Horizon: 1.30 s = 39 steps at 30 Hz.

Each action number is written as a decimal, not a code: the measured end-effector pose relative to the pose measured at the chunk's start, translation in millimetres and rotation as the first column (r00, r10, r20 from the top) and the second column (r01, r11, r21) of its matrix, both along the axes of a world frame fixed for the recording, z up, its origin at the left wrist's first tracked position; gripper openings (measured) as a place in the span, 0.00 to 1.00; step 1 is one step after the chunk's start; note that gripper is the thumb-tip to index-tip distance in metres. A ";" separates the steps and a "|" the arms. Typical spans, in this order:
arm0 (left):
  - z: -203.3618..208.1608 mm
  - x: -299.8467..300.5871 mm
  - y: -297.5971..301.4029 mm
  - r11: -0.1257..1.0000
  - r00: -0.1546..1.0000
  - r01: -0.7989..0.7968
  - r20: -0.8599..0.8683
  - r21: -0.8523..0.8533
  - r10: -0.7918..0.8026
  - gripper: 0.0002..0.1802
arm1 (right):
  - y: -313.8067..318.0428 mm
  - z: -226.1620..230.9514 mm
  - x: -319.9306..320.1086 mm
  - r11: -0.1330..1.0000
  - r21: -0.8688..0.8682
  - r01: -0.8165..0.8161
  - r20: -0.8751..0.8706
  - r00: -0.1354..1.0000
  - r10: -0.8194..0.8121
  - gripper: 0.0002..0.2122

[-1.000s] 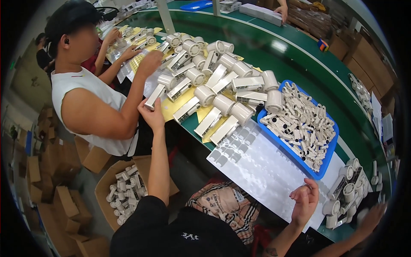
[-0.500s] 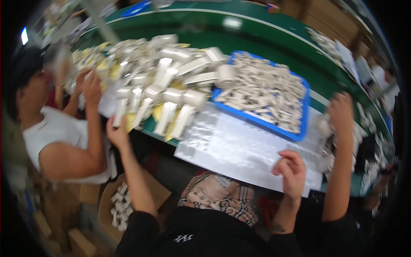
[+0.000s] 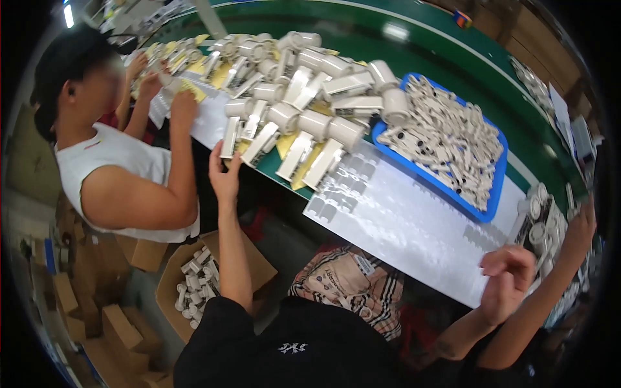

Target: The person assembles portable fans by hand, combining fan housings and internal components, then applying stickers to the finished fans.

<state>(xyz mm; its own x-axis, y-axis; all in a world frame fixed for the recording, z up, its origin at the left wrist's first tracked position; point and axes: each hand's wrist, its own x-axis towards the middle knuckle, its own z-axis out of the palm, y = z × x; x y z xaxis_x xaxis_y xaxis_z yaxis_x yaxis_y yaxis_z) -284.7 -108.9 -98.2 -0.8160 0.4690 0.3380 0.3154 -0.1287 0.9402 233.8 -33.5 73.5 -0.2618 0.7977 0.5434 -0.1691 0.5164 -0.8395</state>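
Observation:
My left hand (image 3: pixel 224 173) is at the near left end of a row of white plastic parts, each a round cylinder with a long flat arm. Its thumb and fingers straddle the arm end of one white plastic part (image 3: pixel 231 138). My right hand (image 3: pixel 508 283) hovers past the right end of a glossy sheet (image 3: pixel 414 223) with grey stickers, its fingers loosely bent. No object shows in it, though it is somewhat blurred. Beyond the sheet stands a blue tray (image 3: pixel 435 173) heaped with small off-white plastic pieces (image 3: pixel 446 136).
Several more white parts lie piled on yellow paper over the green table (image 3: pixel 349 44). A co-worker (image 3: pixel 129 181) works at the left; another person's arm (image 3: pixel 550 284) reaches in at the right, near more white parts (image 3: pixel 542 223). A cardboard box (image 3: pixel 249 258) of white parts stands below.
My right hand has moved right, away from the middle of the sheet. My left hand stays at the same row's end. The whole view has shifted, and the other person's arm at right reaches farther right.

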 end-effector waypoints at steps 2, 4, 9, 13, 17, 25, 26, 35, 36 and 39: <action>-12.7 -12.8 -5.1 1.000 0.997 -0.007 -0.074 -0.025 0.005 0.31 | -6.0 46.3 0.9 0.950 0.278 -0.142 -0.020 0.988 0.153 0.11; -19.0 -18.2 -20.8 0.995 0.983 -0.097 -0.158 0.000 0.095 0.33 | -34.2 41.9 56.7 0.875 0.479 -0.067 -0.254 0.944 0.211 0.12; 23.0 42.2 -48.8 0.978 0.977 -0.194 -0.071 0.078 0.199 0.23 | 109.1 54.5 103.2 0.417 0.899 0.133 0.403 0.115 -0.908 0.09; 60.4 107.3 -38.7 0.993 0.993 0.009 0.120 0.114 -0.023 0.21 | 146.1 56.0 162.8 0.373 0.922 -0.100 0.231 -0.631 -0.741 0.10; 79.8 126.5 -17.5 0.970 0.971 0.173 0.137 0.174 -0.198 0.22 | 142.9 52.3 152.1 0.358 0.921 -0.151 0.120 -0.766 -0.631 0.11; 102.7 185.0 19.3 0.889 0.877 0.418 0.170 0.186 -0.449 0.22 | 77.4 53.1 105.3 0.500 0.842 0.203 0.537 -0.413 -0.736 0.12; 101.3 184.8 25.5 0.877 0.860 0.439 0.193 0.194 -0.473 0.22 | 58.8 44.1 120.8 0.535 0.790 0.298 0.605 -0.243 -0.758 0.12; 117.2 205.5 52.6 0.808 0.788 0.571 0.180 0.145 -0.589 0.09 | 29.8 4.8 52.6 0.901 0.108 0.419 0.426 0.800 -0.423 0.09; 115.2 204.8 55.7 0.793 0.774 0.600 0.173 0.109 -0.609 0.07 | 30.5 -19.9 57.4 0.874 0.161 0.459 0.468 0.744 -0.476 0.09; 110.6 217.6 66.6 0.750 0.731 0.659 0.184 0.061 -0.657 0.03 | 23.5 -46.6 73.4 0.806 0.179 0.564 0.505 0.651 -0.567 0.10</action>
<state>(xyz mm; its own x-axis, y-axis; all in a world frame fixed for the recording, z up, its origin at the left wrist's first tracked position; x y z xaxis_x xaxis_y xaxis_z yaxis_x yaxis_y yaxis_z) -67.1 -42.3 12.4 -0.3477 0.9138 0.2101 -0.0210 -0.2316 0.9726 307.3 -10.0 26.8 0.0034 0.8829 0.4696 0.6077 0.3711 -0.7021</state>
